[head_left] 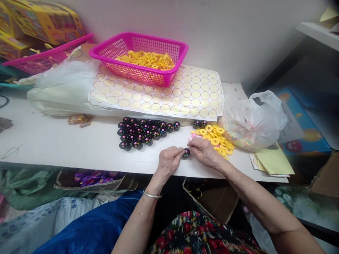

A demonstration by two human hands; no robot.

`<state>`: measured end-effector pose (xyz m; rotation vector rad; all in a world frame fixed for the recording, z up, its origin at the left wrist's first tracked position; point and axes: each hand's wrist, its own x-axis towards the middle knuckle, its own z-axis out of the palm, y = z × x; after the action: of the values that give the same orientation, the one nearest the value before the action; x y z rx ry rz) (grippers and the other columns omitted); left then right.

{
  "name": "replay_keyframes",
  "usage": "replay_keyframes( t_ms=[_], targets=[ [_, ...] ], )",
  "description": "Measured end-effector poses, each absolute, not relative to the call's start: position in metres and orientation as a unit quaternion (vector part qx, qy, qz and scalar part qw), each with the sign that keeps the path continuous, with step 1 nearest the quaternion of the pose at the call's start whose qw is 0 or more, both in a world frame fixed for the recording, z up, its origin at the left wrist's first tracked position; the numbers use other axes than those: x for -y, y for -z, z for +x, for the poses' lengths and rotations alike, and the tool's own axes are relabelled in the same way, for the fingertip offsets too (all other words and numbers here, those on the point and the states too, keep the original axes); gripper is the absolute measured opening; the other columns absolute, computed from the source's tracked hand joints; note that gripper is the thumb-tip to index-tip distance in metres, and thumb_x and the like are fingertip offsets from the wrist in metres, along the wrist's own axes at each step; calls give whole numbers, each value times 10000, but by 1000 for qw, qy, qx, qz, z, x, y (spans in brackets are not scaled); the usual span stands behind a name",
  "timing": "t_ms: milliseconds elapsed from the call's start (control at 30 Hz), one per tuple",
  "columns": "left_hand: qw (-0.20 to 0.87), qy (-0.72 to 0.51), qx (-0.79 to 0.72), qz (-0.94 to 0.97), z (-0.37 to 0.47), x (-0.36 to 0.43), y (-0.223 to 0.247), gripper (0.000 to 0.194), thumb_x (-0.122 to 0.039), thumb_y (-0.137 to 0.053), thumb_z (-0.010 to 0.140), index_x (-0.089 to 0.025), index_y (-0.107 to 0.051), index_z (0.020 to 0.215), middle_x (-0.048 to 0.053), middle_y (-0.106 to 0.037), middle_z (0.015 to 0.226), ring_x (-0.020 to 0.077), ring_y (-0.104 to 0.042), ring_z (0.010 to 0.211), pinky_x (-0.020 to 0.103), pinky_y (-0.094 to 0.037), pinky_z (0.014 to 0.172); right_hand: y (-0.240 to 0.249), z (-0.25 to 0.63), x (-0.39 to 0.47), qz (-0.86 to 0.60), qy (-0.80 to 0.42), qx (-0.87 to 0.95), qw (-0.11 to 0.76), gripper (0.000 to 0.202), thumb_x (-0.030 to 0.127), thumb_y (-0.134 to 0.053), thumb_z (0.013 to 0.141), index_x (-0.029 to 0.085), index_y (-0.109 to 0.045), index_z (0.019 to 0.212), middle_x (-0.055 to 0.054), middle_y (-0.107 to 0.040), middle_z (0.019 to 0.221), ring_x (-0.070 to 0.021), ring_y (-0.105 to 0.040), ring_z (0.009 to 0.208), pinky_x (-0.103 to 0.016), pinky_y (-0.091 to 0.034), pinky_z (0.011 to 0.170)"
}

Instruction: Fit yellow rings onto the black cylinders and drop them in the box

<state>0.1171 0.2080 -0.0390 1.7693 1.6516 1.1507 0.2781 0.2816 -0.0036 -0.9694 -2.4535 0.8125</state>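
Observation:
My left hand (168, 161) is closed in a pinch at the left edge of a small black round piece (186, 153) with pink and coloured dots on top. Just right of that piece, my right hand (204, 151) has its fingers pressed together; whatever is between them is too small or hidden. A cluster of similar black pieces (140, 135) stands to the left, and a couple more black pieces (200, 124) are farther back. Yellow rings (218, 135) lie in a loose pile beside my right hand. Tiny pink bits (195, 135) are scattered behind its fingers.
A pink basket (169, 79) of yellow rings rests on sheets of round stickers (159, 100) at the back. A tied plastic bag (251, 121) of small coloured bits stands right, near yellow paper (275, 160). Under the table's front edge are open cardboard boxes (219, 199).

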Motion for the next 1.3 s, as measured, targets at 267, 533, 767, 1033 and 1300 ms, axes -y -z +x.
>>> replay_keyframes(
  t_ms=[267,533,767,1033,1300],
  targets=[
    [240,-446,-636,582,113,-220,47,277,-351,-565,804,-161,-692,961,55,-694,772,135,-613,663,232,-475,648,14,233,-335,-462,-204,854,126,374,120,-423,793,220,-643,1079,-46,-640,1053,-180,-578,931,-249,-414,785],
    [83,-121,-794,590,111,-259,41,341,-295,-388,886,-218,-563,1169,85,-696,786,194,-646,736,265,-416,641,25,219,-354,-471,-251,840,102,321,221,-409,822,218,-683,990,-25,-679,899,-161,-598,868,-209,-389,660],
    [59,-60,-796,600,116,-270,39,301,-273,-318,896,-184,-590,989,104,-665,728,231,-647,718,284,-398,591,20,208,-354,-503,-184,843,42,285,181,-421,781,199,-686,886,-69,-677,878,-187,-595,853,-237,-355,614],
    [53,-56,-794,603,116,-265,39,306,-261,-323,891,-172,-612,937,104,-665,735,218,-635,712,274,-358,578,10,241,-332,-452,-232,849,146,191,194,-443,816,162,-626,773,-35,-633,761,-148,-559,741,-229,-357,643],
    [1,-156,-827,540,103,-224,41,312,-257,-354,886,-187,-620,738,60,-647,762,157,-585,742,251,-358,648,6,277,-274,-342,-271,874,213,191,206,-463,858,160,-596,729,-14,-519,716,-112,-465,664,-223,-332,624]
  ],
)
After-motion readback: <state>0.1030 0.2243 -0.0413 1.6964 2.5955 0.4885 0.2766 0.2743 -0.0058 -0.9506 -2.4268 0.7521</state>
